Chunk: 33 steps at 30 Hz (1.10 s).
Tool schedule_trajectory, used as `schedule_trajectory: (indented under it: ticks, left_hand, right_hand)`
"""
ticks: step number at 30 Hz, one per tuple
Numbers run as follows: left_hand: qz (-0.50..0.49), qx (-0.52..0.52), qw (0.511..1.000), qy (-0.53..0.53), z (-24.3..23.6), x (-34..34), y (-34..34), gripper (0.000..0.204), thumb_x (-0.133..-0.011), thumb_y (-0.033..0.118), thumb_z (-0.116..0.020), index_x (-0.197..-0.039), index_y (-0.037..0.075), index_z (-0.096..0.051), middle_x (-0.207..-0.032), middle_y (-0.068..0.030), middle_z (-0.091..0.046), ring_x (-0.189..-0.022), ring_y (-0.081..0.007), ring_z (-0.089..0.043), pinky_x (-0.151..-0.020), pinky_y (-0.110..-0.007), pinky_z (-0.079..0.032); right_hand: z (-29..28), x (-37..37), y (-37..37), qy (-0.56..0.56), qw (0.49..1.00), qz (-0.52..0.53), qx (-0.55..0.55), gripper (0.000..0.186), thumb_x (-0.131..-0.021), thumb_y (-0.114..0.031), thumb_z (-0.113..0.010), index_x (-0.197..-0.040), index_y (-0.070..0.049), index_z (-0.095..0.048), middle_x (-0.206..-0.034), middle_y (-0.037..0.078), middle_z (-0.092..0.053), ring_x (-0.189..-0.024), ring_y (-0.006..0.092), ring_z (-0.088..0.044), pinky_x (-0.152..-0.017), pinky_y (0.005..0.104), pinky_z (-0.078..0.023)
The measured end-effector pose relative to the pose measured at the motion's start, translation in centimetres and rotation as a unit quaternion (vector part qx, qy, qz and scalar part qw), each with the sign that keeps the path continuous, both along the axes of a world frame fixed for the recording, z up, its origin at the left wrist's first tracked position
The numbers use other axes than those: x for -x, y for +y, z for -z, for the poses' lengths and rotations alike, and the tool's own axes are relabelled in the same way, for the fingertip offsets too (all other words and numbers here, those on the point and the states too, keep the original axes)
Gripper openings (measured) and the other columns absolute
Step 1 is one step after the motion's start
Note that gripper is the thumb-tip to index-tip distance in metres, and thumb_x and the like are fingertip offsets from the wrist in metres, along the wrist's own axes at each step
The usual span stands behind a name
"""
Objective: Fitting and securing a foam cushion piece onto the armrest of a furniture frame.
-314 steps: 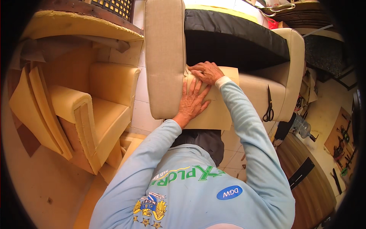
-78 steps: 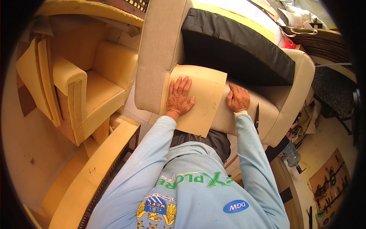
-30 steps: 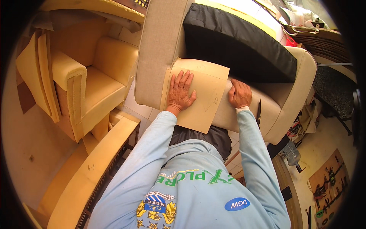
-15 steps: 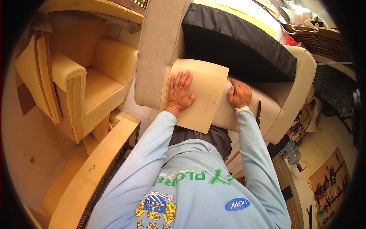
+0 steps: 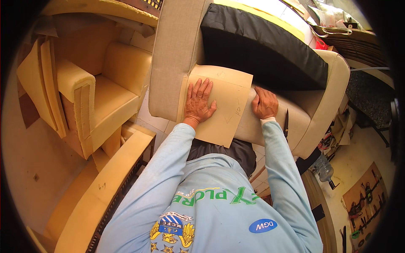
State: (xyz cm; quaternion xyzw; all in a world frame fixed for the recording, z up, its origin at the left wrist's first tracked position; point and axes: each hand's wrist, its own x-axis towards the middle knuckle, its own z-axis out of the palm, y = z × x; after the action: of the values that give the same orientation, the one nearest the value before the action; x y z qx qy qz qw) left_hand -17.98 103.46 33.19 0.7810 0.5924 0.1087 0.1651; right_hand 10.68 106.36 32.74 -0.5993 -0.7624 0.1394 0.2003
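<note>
A tan rectangular sheet (image 5: 223,95), with pencil lines and marks drawn on it, lies on the seat of a beige upholstered sofa (image 5: 301,116). Fingers spread, my left hand (image 5: 199,103) rests flat on the left part of the sheet. Just off its right edge, my right hand (image 5: 265,104) is closed, knuckles up, on the seat fabric. Whatever its curled fingers hold, if anything, is hidden. To the right of that hand a slim dark pointed tool (image 5: 286,123) lies on the seat; its exact kind is unclear.
A black cushion (image 5: 261,50) leans along the sofa's far side. On the left stand a foam-covered armchair (image 5: 114,90) and a long foam-topped frame (image 5: 105,181). At right are a clear plastic bottle (image 5: 325,170) and a board with hanging tools (image 5: 365,202).
</note>
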Motion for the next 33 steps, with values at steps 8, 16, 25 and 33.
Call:
schedule_trajectory:
  ticks: [8, 16, 25, 33]
  left_hand:
    - [0.006, 0.013, 1.0, 0.001, 0.0, -0.01, 0.01, 0.077, -0.083, 0.035, -0.057, -0.153, 0.013, -0.034, -0.158, -0.0075, -0.034, -0.149, -0.0296, -0.026, -0.123, -0.052, -0.013]
    - [0.0, -0.004, 1.0, 0.0, 0.07, 0.05, -0.01, 0.077, -0.083, 0.036, -0.058, -0.153, 0.013, -0.034, -0.158, -0.0074, -0.035, -0.149, -0.0294, -0.026, -0.123, -0.051, -0.014]
    - [0.0, -0.006, 1.0, 0.004, 0.06, 0.01, -0.08, 0.077, -0.083, 0.036, -0.057, -0.153, 0.013, -0.035, -0.157, -0.0074, -0.035, -0.149, -0.0292, -0.026, -0.123, -0.051, -0.014]
    - [-0.001, -0.007, 1.0, 0.006, 0.07, -0.01, -0.07, 0.077, -0.082, 0.035, -0.057, -0.153, 0.013, -0.035, -0.157, -0.0074, -0.035, -0.149, -0.0288, -0.026, -0.124, -0.05, -0.014]
  right_hand:
    - [0.09, -0.06, -0.05, -0.003, 1.0, -0.003, 0.006, 0.03, -0.081, -0.017, -0.055, -0.103, -0.004, -0.07, -0.101, 0.013, -0.072, -0.093, 0.0301, -0.068, -0.085, 0.0406, -0.051]
    - [0.07, 0.01, -0.07, 0.004, 1.0, 0.011, -0.005, 0.029, -0.08, -0.016, -0.056, -0.103, -0.004, -0.07, -0.102, 0.013, -0.073, -0.093, 0.0299, -0.069, -0.085, 0.0404, -0.051]
    - [0.13, -0.02, -0.09, 0.005, 1.0, 0.007, -0.008, 0.029, -0.08, -0.015, -0.056, -0.103, -0.004, -0.07, -0.102, 0.013, -0.073, -0.092, 0.0301, -0.069, -0.085, 0.0404, -0.051]
    - [0.16, 0.0, -0.11, -0.003, 1.0, 0.0, 0.001, 0.029, -0.081, -0.016, -0.056, -0.104, -0.004, -0.069, -0.101, 0.012, -0.073, -0.093, 0.0296, -0.068, -0.085, 0.0401, -0.051]
